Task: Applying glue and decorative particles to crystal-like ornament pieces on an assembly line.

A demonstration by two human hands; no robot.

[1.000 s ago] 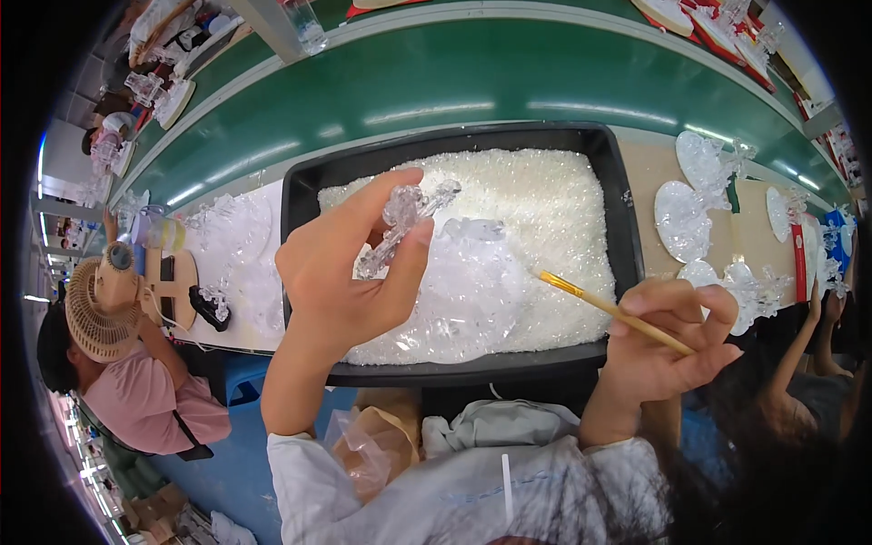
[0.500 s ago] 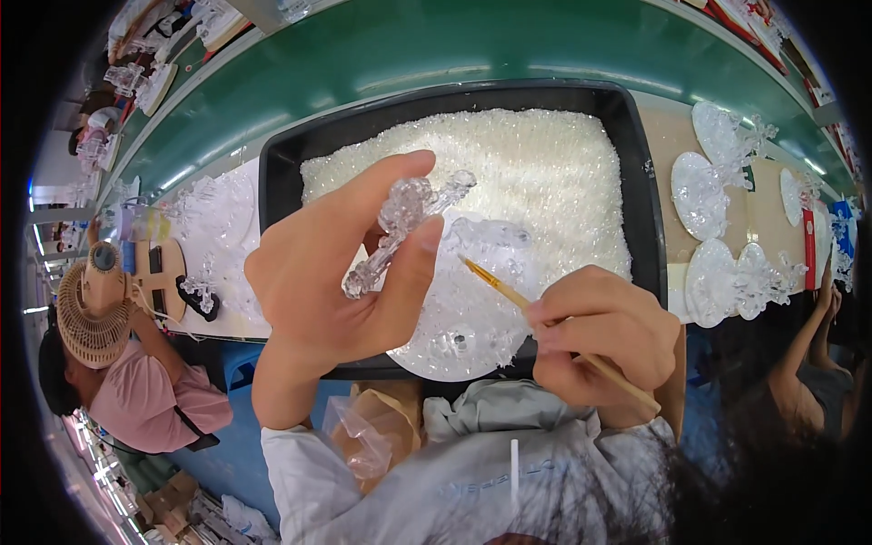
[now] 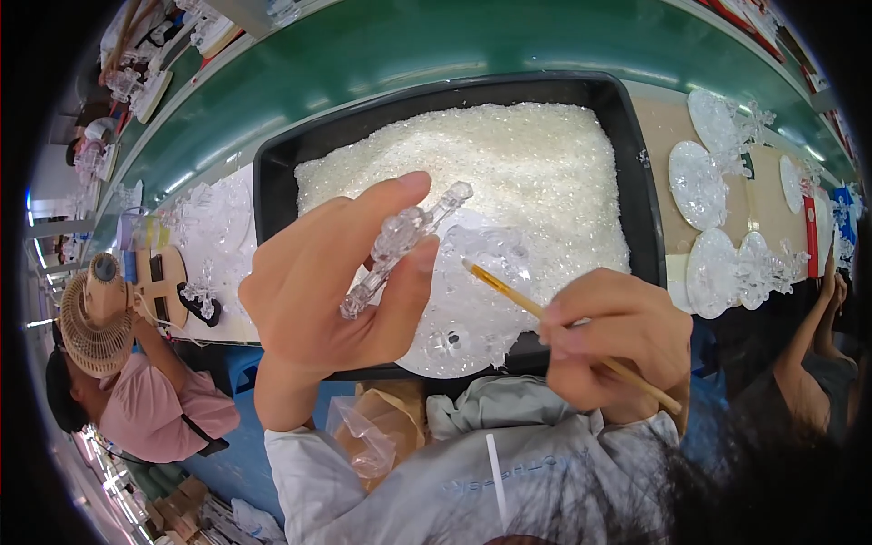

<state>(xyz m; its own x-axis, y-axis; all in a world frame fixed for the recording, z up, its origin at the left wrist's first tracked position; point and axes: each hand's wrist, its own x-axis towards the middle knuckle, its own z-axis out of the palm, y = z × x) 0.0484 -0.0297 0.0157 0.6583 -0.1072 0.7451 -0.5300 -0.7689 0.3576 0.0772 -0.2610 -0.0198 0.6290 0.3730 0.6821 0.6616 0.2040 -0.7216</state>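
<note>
My left hand (image 3: 322, 282) pinches a small clear plastic figure (image 3: 400, 238) between thumb and fingers, above a tray. A thin paintbrush (image 3: 536, 309) with a wooden handle and golden ferrule is gripped in my right hand (image 3: 622, 341). Its tip points up and left, a short way from the figure and apart from it. Under both hands a round clear plastic piece with raised parts (image 3: 454, 350) rests at the near side of the black tray (image 3: 643, 200). White glittering granules (image 3: 472, 136) fill much of that tray.
Clear round pieces with upright parts (image 3: 699, 186) stand on the table at right, and more clear pieces (image 3: 218, 213) lie at left. A person in pink (image 3: 168, 391) sits at left near a woven hat-like thing (image 3: 95, 313). Another person's arm (image 3: 808, 336) shows at far right.
The clear figure has turned a little in my left hand, which has shifted slightly down and left. My right hand and the brush have moved slightly right.
</note>
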